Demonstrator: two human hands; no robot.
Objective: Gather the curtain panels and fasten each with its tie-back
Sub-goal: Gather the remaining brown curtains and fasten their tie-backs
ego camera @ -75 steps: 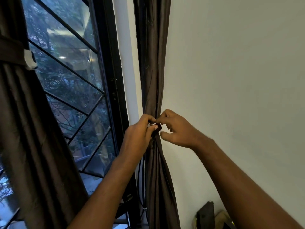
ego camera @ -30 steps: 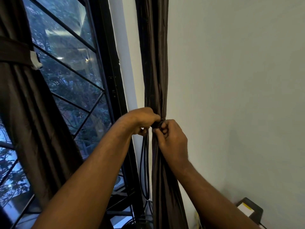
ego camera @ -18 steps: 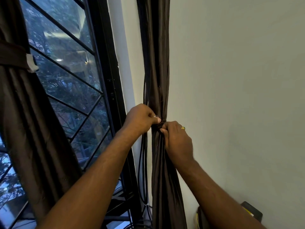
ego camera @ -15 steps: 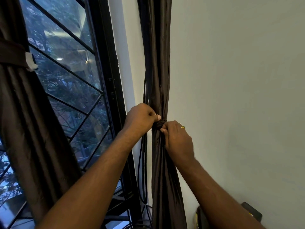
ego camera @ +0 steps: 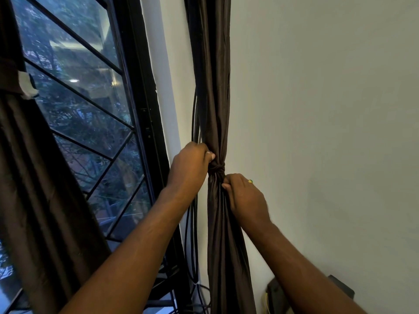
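A dark brown curtain panel [ego camera: 214, 91] hangs gathered against the pale wall, right of the window. A dark tie-back [ego camera: 217, 168] is knotted tight round its middle. My left hand [ego camera: 190, 168] grips the left side of the knot, thumb on top. My right hand [ego camera: 243, 196] sits just below the knot and pinches the gathered cloth, fingers curled in. A second brown panel [ego camera: 29, 177] hangs at the far left, bound by a brown band with a white tab [ego camera: 26, 83].
A black-framed window [ego camera: 140, 105] with diagonal bars fills the left half. Black cables [ego camera: 192, 227] run down between frame and curtain. A dark box [ego camera: 340, 288] sits low against the wall [ego camera: 328, 132] at the bottom right.
The knot has been pulled tighter. My right hand dropped from beside the knot to the cloth just under it; my left hand stayed on the knot.
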